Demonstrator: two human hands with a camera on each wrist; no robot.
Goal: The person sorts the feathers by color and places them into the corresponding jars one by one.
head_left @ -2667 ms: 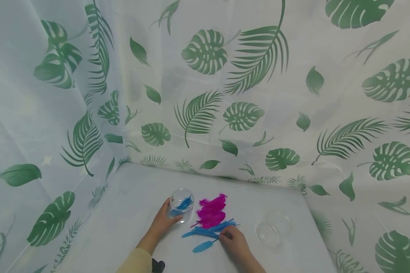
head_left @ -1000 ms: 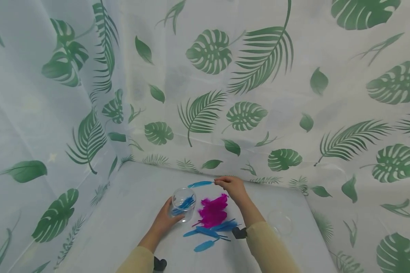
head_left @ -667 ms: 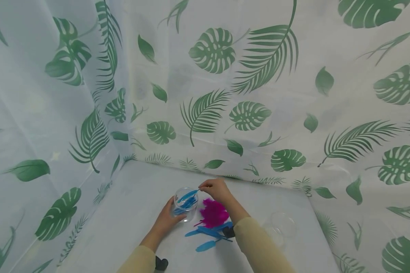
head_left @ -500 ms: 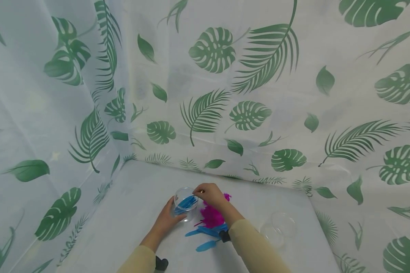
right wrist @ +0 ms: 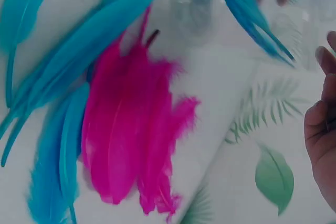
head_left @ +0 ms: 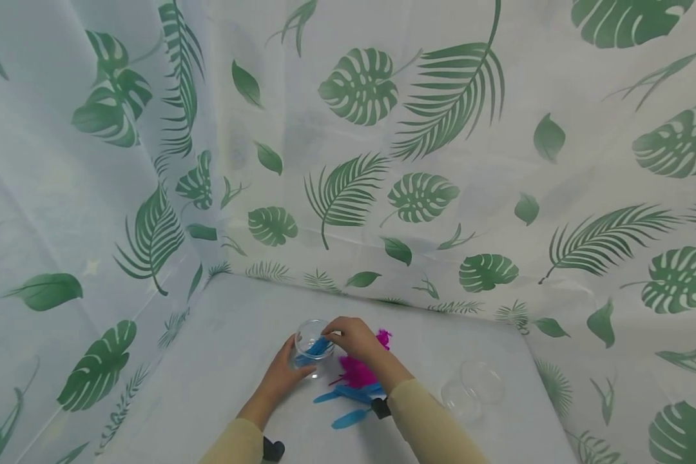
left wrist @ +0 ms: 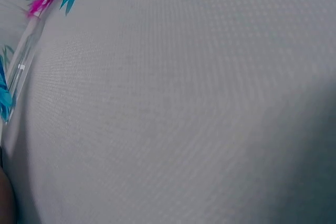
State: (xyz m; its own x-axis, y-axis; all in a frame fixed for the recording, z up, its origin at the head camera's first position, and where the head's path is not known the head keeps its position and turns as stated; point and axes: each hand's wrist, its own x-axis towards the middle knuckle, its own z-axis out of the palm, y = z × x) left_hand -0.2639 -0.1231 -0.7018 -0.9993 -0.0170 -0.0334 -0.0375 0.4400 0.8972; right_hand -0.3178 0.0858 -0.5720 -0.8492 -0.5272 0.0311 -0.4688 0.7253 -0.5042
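Clear jar (head_left: pixel 327 367) at bottom centre of the frame, looks upright on the white table (head_left: pixel 238 338); blue feathers (head_left: pixel 316 348) lie slanted inside, stems pointing up toward the right of the rim. Left hand (head_left: pixel 281 371) grips the jar from the left, thumb curled round the near side. Right hand (head_left: pixel 350 336) is at the right of the rim, fingers loosely bent; right wrist view shows a gap between fingertips and stems, so I read it as released, holding nothing (head view alone could pass for a pinch).

Pink feathers (head_left: pixel 356 372) just right of the jar, partly hidden by the right forearm (head_left: pixel 394 374); loose blue feathers (head_left: pixel 349 420) below those. Two clear round pieces (head_left: pixel 483 380) sit lower right, can't tell if lids or dishes. Left wrist view is mostly tabletop.

To do this step well: keep the left grip steady but light, jar walls look thin. Lower each feather vane first, holding just the stem end, and let go only once the vane is inside the rim. Line stems up the same way so they don't snag, and lift fingers straight up, clear of stems already in there
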